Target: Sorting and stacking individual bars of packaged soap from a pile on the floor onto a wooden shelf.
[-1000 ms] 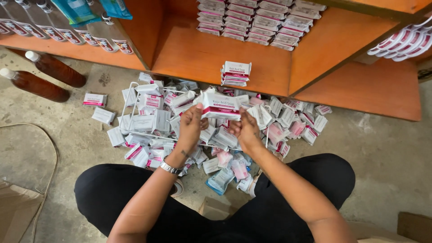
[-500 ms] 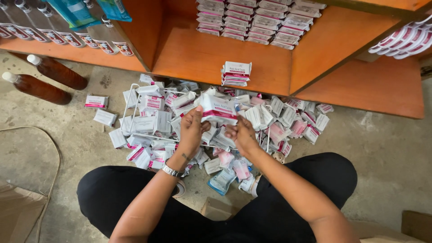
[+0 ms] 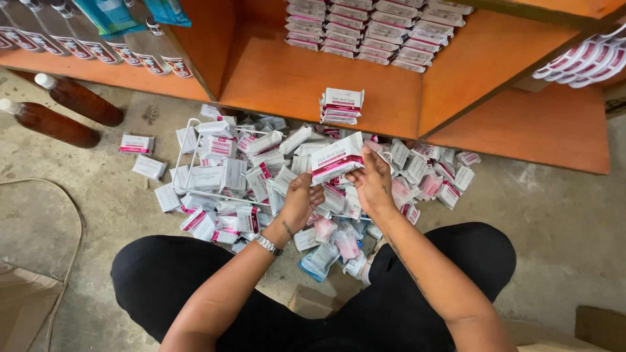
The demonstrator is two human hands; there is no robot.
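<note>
Main risk I see from here: the stack of white-and-pink soap packets (image 3: pixel 336 158) is held up off the floor between both hands, and it looks pinched mostly at its near edge, so the far end could fan out or the top packets slide off and drop back into the loose pile (image 3: pixel 261 176) below. The wrappers look slick, and a tilt toward the shelf would prob do it. Second worry: the small stack already standing on the shelf (image 3: pixel 342 105) sits near the front edge of the orange shelf board (image 3: pixel 293 85), w/ nothing beside it, so a bump from an incoming bundle could topple it. Also the white wire rack (image 3: pixel 189 163) lies half buried in the pile near the left forearm, easy to snag. Pose now: left hand (image 3: pixel 301 199) is curled, fingers closed on the lower left corner of the held stack, wrist w/ a metal watch (image 3: pixel 268 244) bent slightly up, forearm coming in from lower left. Right hand (image 3: pixel 373 184) is closed on the right end, thumb on top and fingers under as far as I can tell; the underside grip is hidden. Both arms are extended fwd over the black-trousered knees (image 3: pixel 163 280), person crouched or seated on the concrete floor (image 3: pixel 78 195). Two brown bottles (image 3: pixel 59 114) lie well apart at left, not a factor.
</note>
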